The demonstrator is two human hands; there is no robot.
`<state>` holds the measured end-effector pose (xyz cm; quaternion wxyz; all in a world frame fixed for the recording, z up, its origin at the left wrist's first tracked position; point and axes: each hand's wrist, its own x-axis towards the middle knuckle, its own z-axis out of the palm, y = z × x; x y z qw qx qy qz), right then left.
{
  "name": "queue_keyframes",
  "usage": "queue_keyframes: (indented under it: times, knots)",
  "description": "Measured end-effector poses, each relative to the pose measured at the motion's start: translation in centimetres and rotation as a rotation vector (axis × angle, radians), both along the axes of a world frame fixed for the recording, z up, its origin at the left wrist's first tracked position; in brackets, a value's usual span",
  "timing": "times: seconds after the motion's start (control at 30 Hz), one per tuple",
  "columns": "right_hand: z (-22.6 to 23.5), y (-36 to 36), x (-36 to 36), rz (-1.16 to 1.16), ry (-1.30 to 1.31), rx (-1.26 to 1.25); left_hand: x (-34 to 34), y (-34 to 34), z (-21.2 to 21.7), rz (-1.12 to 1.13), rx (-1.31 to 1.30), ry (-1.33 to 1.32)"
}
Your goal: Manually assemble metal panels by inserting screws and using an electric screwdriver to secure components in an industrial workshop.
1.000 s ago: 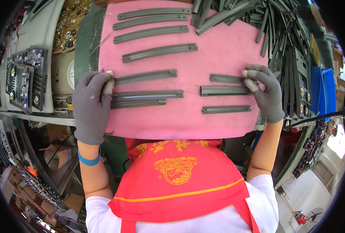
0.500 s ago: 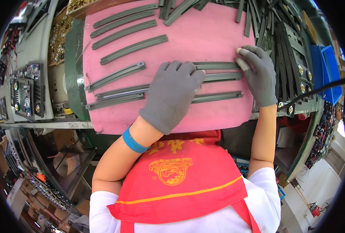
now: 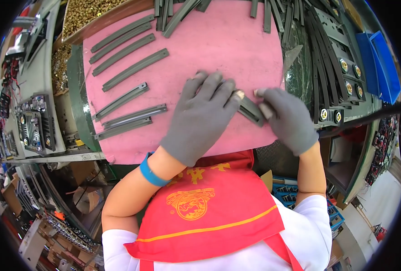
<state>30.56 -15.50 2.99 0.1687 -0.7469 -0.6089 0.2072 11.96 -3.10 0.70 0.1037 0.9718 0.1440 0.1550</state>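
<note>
Both hands wear grey gloves with pale tips at some fingers. My left hand (image 3: 205, 115) is over the middle of the pink mat (image 3: 205, 54), its thumb side closed on the far end of a dark grey metal strip (image 3: 251, 111). Slanting toward the mat's near right, the strip has its other end at the fingers of my right hand (image 3: 290, 118), which are curled around it. Whether more strips lie stacked there is hidden. Left of my left hand, several similar metal strips (image 3: 132, 115) lie in a rough column.
A box of small brass-coloured parts (image 3: 90, 16) stands at the far left. More strips (image 3: 272, 16) are heaped at the far right, beside long dark bars (image 3: 329, 67). Blue bins (image 3: 381, 67) stand at the right edge, and circuit boards (image 3: 31, 122) at the left.
The strips that lay across the right of the mat are gone from their places; one now shows slanted between my hands. My right hand has come nearer to me, and the view has shifted.
</note>
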Motion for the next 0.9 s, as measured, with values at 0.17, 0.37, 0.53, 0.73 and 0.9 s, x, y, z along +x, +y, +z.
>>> queue_keyframes:
  times: [0.17, 0.37, 0.53, 0.73, 0.9]
  knots:
    - [1.4, -0.9, -4.0, -0.196, 0.799, -0.244, 4.2, 1.5, -0.1, 0.035, -0.084, -0.126]
    - [-0.4, 0.8, 1.2, -0.339, 0.093, 0.288, 1.0, -1.8, -0.1, 0.195, -0.178, -0.046]
    - [-1.4, 2.0, 2.7, -0.06, -0.037, 0.298, 0.6, -0.2, -2.0, 0.184, 0.002, -0.082]
    - [-0.1, 1.5, 2.3, -0.431, 0.356, 0.07, -1.1, -2.3, -0.2, 0.176, -0.129, -0.146]
    - [-0.9, 1.9, 2.5, -0.31, 0.231, 0.123, -0.7, -0.3, -0.1, 0.18, -0.125, -0.134]
